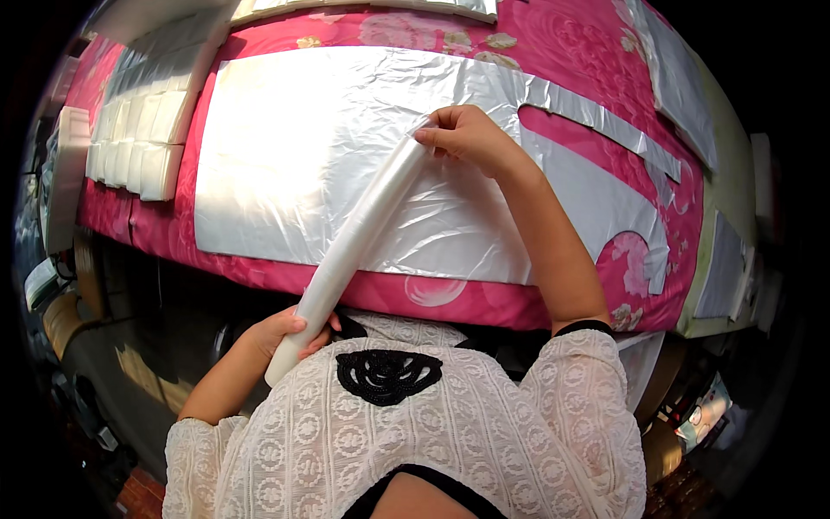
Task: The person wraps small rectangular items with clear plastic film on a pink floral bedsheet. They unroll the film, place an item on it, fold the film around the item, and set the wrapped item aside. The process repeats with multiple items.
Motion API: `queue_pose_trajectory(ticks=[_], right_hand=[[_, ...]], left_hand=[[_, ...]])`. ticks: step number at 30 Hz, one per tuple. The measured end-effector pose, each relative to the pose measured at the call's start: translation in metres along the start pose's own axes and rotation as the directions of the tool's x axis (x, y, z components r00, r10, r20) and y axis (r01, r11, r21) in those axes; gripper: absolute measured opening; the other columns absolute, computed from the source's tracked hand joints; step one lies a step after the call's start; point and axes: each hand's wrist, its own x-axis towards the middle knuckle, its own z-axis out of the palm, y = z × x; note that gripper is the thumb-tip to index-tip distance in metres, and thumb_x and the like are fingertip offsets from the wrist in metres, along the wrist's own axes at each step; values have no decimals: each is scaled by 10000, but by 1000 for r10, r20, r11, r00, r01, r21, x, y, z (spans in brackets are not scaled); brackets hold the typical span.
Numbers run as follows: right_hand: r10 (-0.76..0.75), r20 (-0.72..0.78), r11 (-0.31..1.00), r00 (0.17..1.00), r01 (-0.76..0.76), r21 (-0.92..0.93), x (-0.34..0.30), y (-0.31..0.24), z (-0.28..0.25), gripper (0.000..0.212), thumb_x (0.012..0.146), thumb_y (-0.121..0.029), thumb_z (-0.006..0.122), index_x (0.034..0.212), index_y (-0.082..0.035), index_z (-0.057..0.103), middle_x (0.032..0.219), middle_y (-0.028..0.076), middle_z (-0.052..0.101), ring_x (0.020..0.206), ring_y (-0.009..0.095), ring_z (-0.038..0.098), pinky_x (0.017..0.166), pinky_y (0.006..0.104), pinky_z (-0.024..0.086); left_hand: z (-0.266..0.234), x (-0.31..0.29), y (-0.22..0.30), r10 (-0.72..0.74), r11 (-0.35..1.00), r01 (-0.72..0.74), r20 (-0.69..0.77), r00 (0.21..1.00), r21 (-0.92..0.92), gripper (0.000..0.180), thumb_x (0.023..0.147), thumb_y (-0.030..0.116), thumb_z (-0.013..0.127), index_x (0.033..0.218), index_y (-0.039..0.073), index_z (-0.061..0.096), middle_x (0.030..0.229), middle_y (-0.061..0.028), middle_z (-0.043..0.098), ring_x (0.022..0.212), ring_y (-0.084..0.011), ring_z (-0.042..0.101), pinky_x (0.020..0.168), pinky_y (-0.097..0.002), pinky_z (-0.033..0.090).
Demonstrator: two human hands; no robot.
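Note:
A long, narrow bundle of whitish plastic film [350, 251], rolled or folded, slants between my two hands. Its lower end is in my left hand [298, 331], fingers wrapped round it close to my body. At the upper end, my right hand [462, 138] pinches the film between thumb and fingers. Beneath it lies a flat stack of shiny white plastic bags [268, 156] with cut-out handles pointing right. The bundle crosses over the near edge of that stack. My right fingertips are partly hidden.
A pink flowered cloth [389, 294] covers the table. Folded white plastic bundles [138, 138] are piled at the left, with another white pile [363, 7] along the far edge. More plastic sheets [679, 95] lie at the far right. A chair [65, 320] stands at the lower left.

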Motion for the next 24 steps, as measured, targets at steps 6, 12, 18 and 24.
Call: queue_pose_trajectory(ticks=[6,12,18,24], right_hand=[[-32,-108,999,994,31,-12,-1,13,-18,189,816,-218,677,816,-35,629,683,-29,563,612,44,489,549,188,397],[-97,-454,993,886,54,-108,-2,41,-114,162,841,-172,647,866,-12,643,681,-31,560,586,34,467,523,178,368],[-147,-523,989,839,127,-74,-10,54,-160,167,845,-165,644,895,-6,635,696,-31,555,601,41,484,537,179,389],[-219,-405,975,887,185,-123,8,36,-118,157,838,-156,637,842,1,643,655,-32,550,567,33,454,519,194,369]], left_hand=[[8,-8,7,-11,997,16,-69,998,71,684,665,435,739,1119,-22,510,701,-90,560,541,-117,542,503,-223,432],[-28,-55,-14,-192,968,213,-150,970,133,578,668,287,776,1095,-19,536,773,-69,595,631,-129,578,629,-263,480],[-38,-79,5,-408,855,407,-68,910,322,421,710,110,749,1066,5,550,880,-43,607,786,-118,583,741,-271,476],[51,-6,121,-18,149,188,-187,982,971,386,655,180,755,983,46,601,867,-111,657,814,-233,633,744,-315,478]])
